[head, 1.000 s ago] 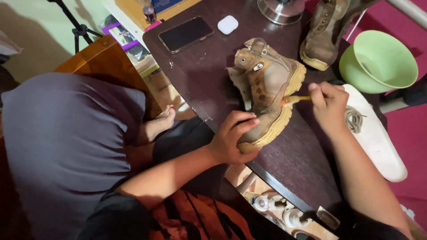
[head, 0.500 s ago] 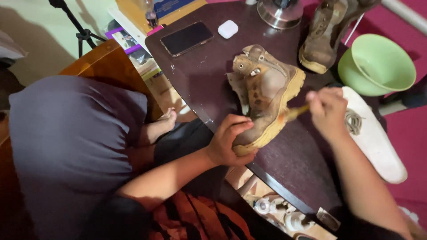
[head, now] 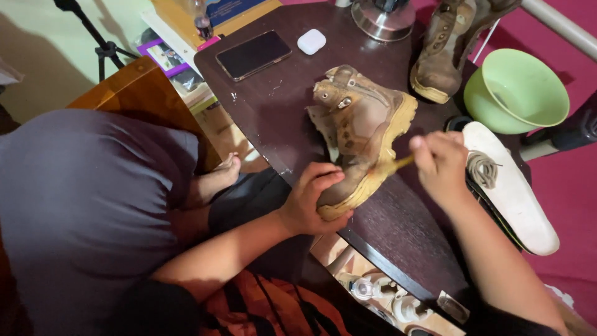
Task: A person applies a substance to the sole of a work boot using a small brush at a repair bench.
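Observation:
A worn brown boot (head: pixel 360 124) with a yellow sole lies on its side on the dark table (head: pixel 280 118). My left hand (head: pixel 314 199) grips its toe near the table's front edge. My right hand (head: pixel 443 167) holds a small yellow-handled brush (head: pixel 398 165) whose tip touches the boot's sole edge. The brush head is mostly hidden against the boot.
A second boot (head: pixel 448 46) stands at the back right beside a green bowl (head: pixel 516 90). A white insole (head: pixel 516 186) with a coiled lace (head: pixel 484 169) lies right of my hand. A phone (head: pixel 254 55), a white earbud case (head: pixel 311 42) and a metal base (head: pixel 384 18) sit farther back.
My right hand with the brush has slid down along the sole edge toward the toe. My left hand keeps its hold on the boot.

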